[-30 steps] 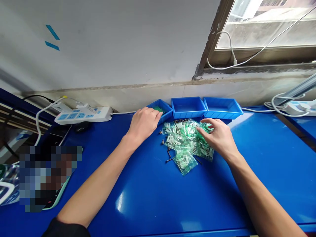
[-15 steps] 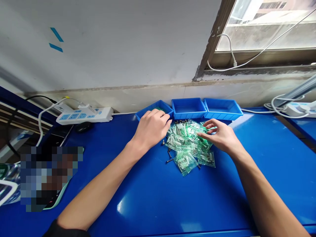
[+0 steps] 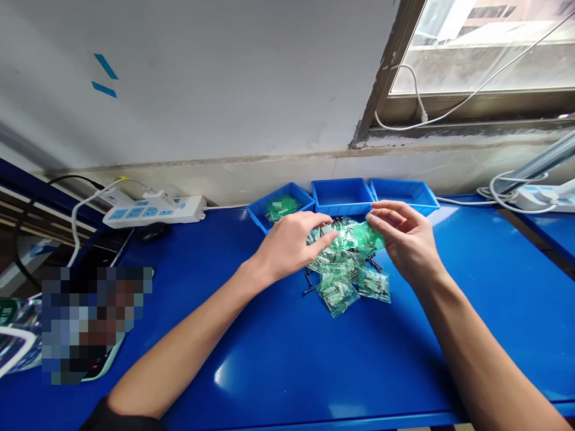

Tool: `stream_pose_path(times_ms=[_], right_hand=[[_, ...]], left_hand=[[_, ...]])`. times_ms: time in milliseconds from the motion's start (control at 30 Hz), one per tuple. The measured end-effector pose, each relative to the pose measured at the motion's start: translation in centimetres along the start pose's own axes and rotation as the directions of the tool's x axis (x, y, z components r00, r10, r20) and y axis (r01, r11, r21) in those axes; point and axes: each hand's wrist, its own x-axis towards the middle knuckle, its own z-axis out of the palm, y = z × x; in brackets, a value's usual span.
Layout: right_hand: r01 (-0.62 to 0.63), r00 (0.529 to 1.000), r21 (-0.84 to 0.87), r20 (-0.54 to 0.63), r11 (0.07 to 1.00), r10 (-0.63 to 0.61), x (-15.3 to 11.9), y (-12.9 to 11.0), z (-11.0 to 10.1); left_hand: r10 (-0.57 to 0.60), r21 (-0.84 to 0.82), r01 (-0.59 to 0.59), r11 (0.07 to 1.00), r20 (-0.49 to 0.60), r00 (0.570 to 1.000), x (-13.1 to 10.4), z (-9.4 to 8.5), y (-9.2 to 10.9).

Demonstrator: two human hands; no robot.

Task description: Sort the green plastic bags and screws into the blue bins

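Between thumb and fingers, my right hand (image 3: 406, 236) pinches a small clear bag with green contents (image 3: 369, 239), held just above the right side of the pile. My left hand (image 3: 294, 245) hovers at the pile's left edge, thumb and fingers apart, with nothing visible in it. Several small plastic bags of screws and pale wall plugs (image 3: 336, 290) make up the pile on the blue table (image 3: 269, 359). Loose dark screws (image 3: 309, 278) lie around it. Behind my left hand, the left blue bin (image 3: 257, 211) contains green-filled bags (image 3: 282, 207).
The middle blue bin (image 3: 345, 209) and the right blue bin (image 3: 424, 206) stand along the wall. At the left are a white power strip (image 3: 179, 209), a black mouse (image 3: 153, 231), a blurred-out phone-like device (image 3: 105, 365) and a plastic bottle (image 3: 20, 335). A metal pole (image 3: 539, 164) rises at the right.
My left hand has come away from the left bin, toward the pile, uncovering the bags in that bin. My right hand has closed on a green bag and lifted it slightly.
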Motion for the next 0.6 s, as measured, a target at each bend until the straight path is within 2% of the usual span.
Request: stream_pose_path(times_ms=[67, 133, 333, 433, 533, 600], right_hand=[[-0.004, 1.0, 0.045, 0.01, 0.999, 0.003, -0.5, 0.2, 0.9], [0.004, 1.0, 0.063, 0.021, 0.998, -0.006, -1.0, 0.4, 1.5], [0.014, 0.993, 0.038, 0.113, 0.999, -0.019, -1.4, 0.8, 2.1], [0.05, 0.994, -0.045, 0.095, 0.998, -0.046, -1.1, 0.6, 1.6], [0.122, 0.992, -0.234, 0.002, 0.964, -0.125, -0.4, 0.4, 0.6], [0.158, 0.98, -0.398, -0.045, 0.904, -0.192, 0.1, 0.5, -0.3]], left_hand=[[-0.044, -0.186, 0.048, 0.981, 0.027, 0.999, 0.0, 0.5, 0.3], [-0.085, -0.291, 0.094, 0.952, 0.045, 0.995, 0.0, 1.1, 0.5], [-0.089, -0.318, 0.082, 0.944, -0.006, 0.996, 0.1, 1.3, 0.1], [-0.063, -0.187, 0.036, 0.982, -0.141, 0.988, 0.2, 0.3, -0.4], [0.018, 0.123, 0.018, 0.992, -0.291, 0.957, 0.4, -1.2, -1.6], [0.056, 0.327, 0.045, 0.944, -0.295, 0.954, 0.5, -2.0, -2.8]])
